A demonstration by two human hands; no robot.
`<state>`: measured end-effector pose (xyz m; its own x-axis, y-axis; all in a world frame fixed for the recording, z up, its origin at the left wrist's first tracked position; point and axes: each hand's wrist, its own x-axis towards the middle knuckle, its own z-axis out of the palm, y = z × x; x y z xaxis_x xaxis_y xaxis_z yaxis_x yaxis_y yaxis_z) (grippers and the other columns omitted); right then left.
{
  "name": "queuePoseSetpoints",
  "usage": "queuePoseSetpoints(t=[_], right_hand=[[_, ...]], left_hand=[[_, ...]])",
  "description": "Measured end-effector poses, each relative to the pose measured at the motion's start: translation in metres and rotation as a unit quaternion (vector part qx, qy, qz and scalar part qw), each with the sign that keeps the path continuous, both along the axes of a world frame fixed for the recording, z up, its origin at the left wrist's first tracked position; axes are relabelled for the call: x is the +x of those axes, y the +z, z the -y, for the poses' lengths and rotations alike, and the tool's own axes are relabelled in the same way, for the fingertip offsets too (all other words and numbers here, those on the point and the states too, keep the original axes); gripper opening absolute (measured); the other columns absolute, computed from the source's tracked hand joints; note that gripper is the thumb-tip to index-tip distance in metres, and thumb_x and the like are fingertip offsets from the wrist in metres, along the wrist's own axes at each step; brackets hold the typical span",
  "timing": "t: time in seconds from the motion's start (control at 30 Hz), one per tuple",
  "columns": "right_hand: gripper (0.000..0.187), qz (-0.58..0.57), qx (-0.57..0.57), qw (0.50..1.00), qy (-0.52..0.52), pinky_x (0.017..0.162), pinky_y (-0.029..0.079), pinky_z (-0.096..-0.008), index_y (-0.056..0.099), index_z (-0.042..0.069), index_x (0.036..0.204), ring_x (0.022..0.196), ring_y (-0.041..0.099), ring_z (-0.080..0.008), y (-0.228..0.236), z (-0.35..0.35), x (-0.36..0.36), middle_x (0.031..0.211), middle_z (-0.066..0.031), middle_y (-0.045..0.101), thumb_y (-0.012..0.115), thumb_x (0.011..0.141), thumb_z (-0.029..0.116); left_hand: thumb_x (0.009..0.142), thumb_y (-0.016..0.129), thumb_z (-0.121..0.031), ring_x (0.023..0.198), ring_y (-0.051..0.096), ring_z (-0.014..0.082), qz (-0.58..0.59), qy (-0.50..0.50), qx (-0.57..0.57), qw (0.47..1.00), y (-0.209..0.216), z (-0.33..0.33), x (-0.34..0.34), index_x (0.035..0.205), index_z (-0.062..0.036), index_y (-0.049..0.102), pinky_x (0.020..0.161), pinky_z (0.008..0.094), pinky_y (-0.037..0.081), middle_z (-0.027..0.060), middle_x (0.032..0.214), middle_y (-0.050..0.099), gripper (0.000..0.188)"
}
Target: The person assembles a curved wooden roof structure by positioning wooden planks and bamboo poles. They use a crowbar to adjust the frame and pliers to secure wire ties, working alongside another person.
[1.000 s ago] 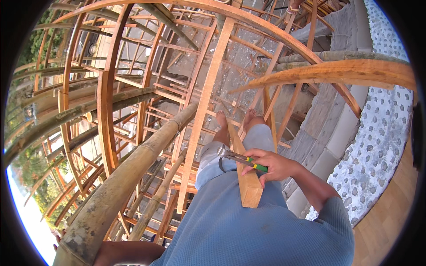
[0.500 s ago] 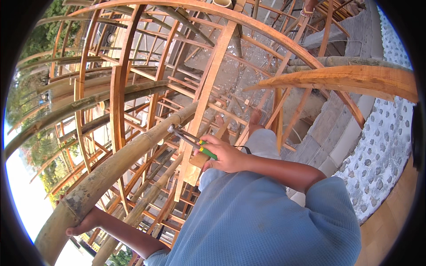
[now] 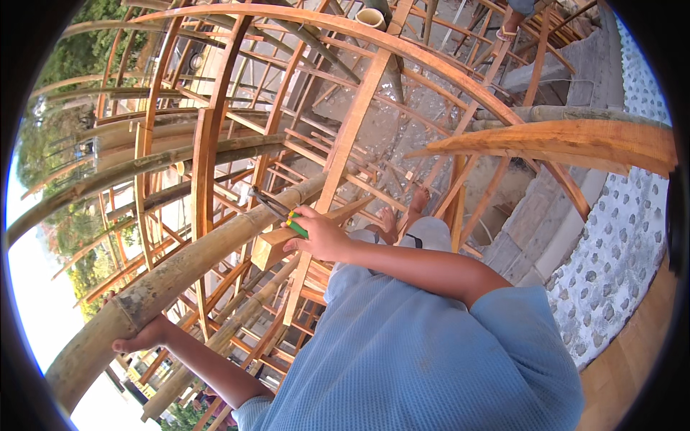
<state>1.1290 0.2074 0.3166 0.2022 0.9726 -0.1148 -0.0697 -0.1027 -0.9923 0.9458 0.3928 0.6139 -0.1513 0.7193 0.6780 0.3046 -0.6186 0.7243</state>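
My left hand [image 3: 146, 335] is wrapped round the thick bamboo pole [image 3: 208, 255] from its near side, close to a node at the lower left. In my right hand [image 3: 323, 237] is a pair of pincers [image 3: 296, 225] with green and yellow grips; their dark jaws reach across the pole to its far side. A squared timber [image 3: 267, 248] lies under my right hand, its cut end beside the pole. My thumb is over that timber; whether it grips the wood I cannot tell.
Below is an open lattice of timber battens [image 3: 203, 172] and bamboo, with gaps through to the ground. A curved timber [image 3: 532, 136] juts in from the right. My bare feet [image 3: 415, 203] are among the battens. Another person's foot [image 3: 507, 32] shows at the top right.
My right hand has moved left with the pincers, whose jaws now reach past the pole. The squared timber's end has shifted left too. My left hand stays on the pole.
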Motion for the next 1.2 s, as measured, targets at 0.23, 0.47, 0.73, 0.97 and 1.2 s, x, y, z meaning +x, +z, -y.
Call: queuePoseSetpoints(t=[0.23, 0.47, 0.73, 0.97, 1.2], right_hand=[[0.052, 0.081, -0.012, 0.996, -0.029, 0.096, 0.051, -0.0415, 0.068, 0.011, 0.129, 0.116, 0.063, -0.0339, -0.003, 0.011, 0.023, 0.133, -0.0149, 0.056, 0.076, 0.09, 0.043], [0.032, 0.104, 0.031, 0.993, -0.051, 0.102, 0.048, -0.0409, 0.07, 0.01, 0.126, 0.12, 0.06, -0.0343, 0.01, 0.026, 0.053, 0.13, -0.0153, 0.06, 0.066, 0.095, 0.012], [0.046, 0.335, -0.151, 0.872, -0.323, 0.107, 0.044, -0.0439, 0.062, 0.013, 0.139, 0.129, 0.055, -0.0401, -0.024, 0.128, 0.263, 0.142, -0.0232, 0.055, 0.059, 0.093, 0.009], [0.047, 0.451, -0.213, 0.801, -0.331, 0.11, 0.043, -0.0443, 0.062, 0.001, 0.134, 0.131, 0.053, -0.0416, -0.067, 0.112, 0.385, 0.146, -0.0233, 0.053, 0.062, 0.087, 0.005], [0.047, 0.416, -0.298, 0.807, -0.295, 0.11, 0.044, -0.0456, 0.062, 0.002, 0.132, 0.131, 0.054, -0.0414, -0.12, 0.09, 0.384, 0.148, -0.0222, 0.052, 0.065, 0.085, 0.007]], left_hand=[[0.091, 0.037, -0.074, 0.128, 0.056, 0.0414, 0.015, 0.012, -0.031, 0.999, -0.005, -0.005, -0.011, 0.145, 0.0037, 0.037, 0.107, 0.0579, 0.052, 0.0276, 0.136, 0.052, 0.095], [0.091, 0.048, -0.073, 0.105, 0.068, 0.0407, 0.009, -0.008, 0.045, 0.999, -0.002, -0.008, -0.011, 0.135, 0.0172, 0.034, 0.082, 0.0474, 0.066, 0.0354, 0.118, 0.057, 0.101], [0.091, 0.051, -0.072, 0.106, 0.067, 0.0396, 0.028, -0.027, 0.063, 0.997, -0.004, -0.005, 0.004, 0.133, 0.0201, 0.037, 0.092, 0.0495, 0.061, 0.0344, 0.117, 0.058, 0.102], [0.09, 0.048, -0.074, 0.108, 0.066, 0.0384, 0.052, -0.022, 0.016, 0.998, -0.002, -0.005, -0.005, 0.134, 0.0158, 0.042, 0.096, 0.0476, 0.059, 0.031, 0.12, 0.058, 0.101], [0.085, 0.047, -0.079, 0.113, 0.062, 0.0336, 0.049, -0.031, -0.021, 0.998, -0.003, -0.007, -0.008, 0.134, 0.0084, 0.043, 0.095, 0.0454, 0.058, 0.0243, 0.117, 0.058, 0.1]])
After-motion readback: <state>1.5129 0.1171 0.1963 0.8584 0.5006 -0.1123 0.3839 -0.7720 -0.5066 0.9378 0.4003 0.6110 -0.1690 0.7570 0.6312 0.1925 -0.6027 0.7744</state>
